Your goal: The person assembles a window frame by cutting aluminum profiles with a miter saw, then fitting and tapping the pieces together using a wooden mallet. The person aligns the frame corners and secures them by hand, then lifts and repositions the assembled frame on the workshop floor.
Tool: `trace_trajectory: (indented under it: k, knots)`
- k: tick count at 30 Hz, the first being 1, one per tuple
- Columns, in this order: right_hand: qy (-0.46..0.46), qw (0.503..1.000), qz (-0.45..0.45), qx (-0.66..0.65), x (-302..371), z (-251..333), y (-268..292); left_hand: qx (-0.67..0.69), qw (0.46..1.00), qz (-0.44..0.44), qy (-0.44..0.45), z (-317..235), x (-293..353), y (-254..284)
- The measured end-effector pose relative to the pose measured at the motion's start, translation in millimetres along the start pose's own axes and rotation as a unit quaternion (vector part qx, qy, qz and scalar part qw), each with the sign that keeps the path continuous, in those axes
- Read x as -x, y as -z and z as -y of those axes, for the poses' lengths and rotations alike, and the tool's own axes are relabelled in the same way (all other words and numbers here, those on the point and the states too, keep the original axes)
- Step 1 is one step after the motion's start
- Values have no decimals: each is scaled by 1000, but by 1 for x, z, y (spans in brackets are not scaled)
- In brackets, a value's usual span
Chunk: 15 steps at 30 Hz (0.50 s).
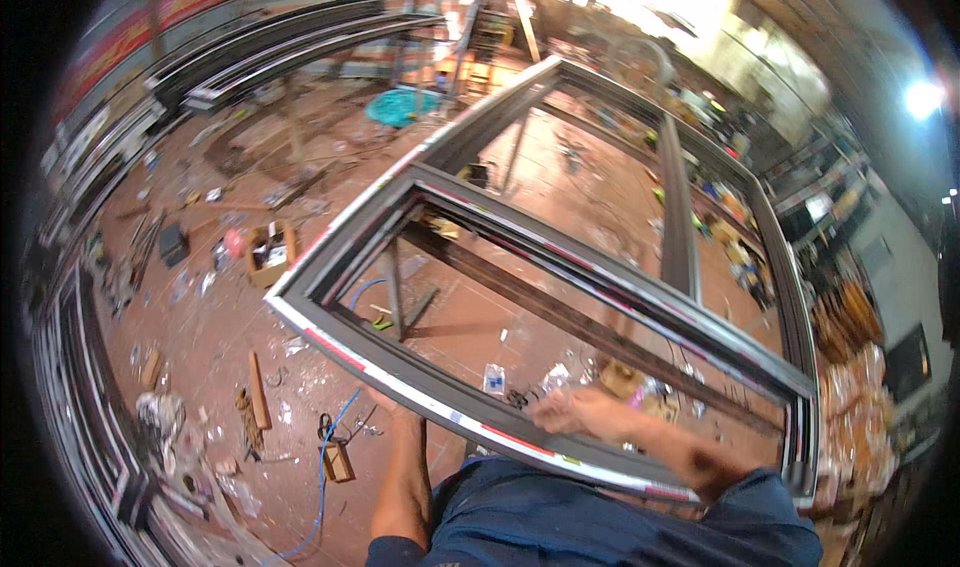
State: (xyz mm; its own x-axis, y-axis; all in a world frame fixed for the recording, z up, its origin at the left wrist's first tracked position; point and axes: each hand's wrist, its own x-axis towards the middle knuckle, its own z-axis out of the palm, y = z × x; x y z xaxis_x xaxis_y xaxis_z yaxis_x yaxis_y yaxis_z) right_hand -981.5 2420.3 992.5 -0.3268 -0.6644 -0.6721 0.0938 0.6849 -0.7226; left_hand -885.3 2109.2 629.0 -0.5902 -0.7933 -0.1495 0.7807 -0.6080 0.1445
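Note:
A large dark grey window frame (455,407) with crossbars and strips of white and red film lies at a slant before me, its near rail close to my body. At its near left part, my left hand (384,399) reaches up against the underside of the near rail; its fingers are hidden behind the rail. My right hand (574,412) is over the near rail, right of the middle, with fingers drawn together and somewhat blurred. Whether it holds anything small cannot be made out. Dark support bars (560,332) show beneath the frame.
Long dark profiles (290,42) are stacked at the far left, more (75,397) along the left edge. A cardboard box (270,252), wood pieces (259,392), a blue hose (322,487) and scraps litter the red floor. A teal sheet (402,108) lies farther back. Wrapped bundles (850,427) stand right.

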Motion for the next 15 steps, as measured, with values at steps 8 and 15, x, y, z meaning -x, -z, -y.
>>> trace_trajectory:
  k: [8, 15]
  knots:
    - [3, 934, -196, 298, 56, -119, 41, -59, 984, -83, 149, -32, 48, -60]
    - [-199, 930, -183, 251, 107, -162, 30, -270, 942, -58, 193, -43, 115, -112]
